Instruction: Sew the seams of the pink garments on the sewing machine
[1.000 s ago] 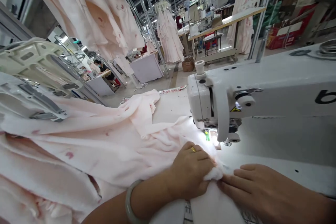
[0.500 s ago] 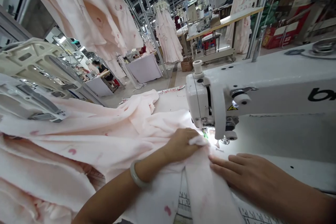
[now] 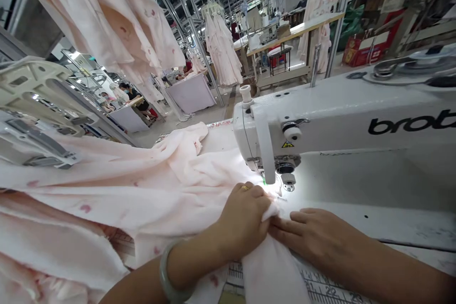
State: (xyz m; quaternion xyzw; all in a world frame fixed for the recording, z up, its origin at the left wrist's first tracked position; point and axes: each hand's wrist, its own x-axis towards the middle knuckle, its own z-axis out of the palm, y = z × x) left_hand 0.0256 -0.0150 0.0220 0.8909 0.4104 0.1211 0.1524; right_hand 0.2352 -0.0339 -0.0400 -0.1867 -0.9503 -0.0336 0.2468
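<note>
Pale pink fleecy fabric (image 3: pixel 199 175) with small darker pink prints lies across the sewing table, its edge running under the lit needle area of a white sewing machine (image 3: pixel 335 109). Just in front of the needle, my left hand (image 3: pixel 245 218) is closed on a folded edge of this fabric; a ring and a pale bangle are on it. My right hand (image 3: pixel 313 235) lies beside it with fingers stretched out, their tips touching the fabric near the fold. The presser foot is mostly hidden by the light's glare and my left fingers.
Pale pink garments (image 3: pixel 117 23) hang at the upper left. A cream plastic clamp frame (image 3: pixel 35 80) stands at the left over the fabric. A printed ruler strip (image 3: pixel 327 287) runs along the front of the table. Farther back, a person (image 3: pixel 131 95) sits at another workstation.
Both my hands have come closer together, my right fingertips now beside my left hand. The left hand has turned, showing its ring. My view has shifted right.
</note>
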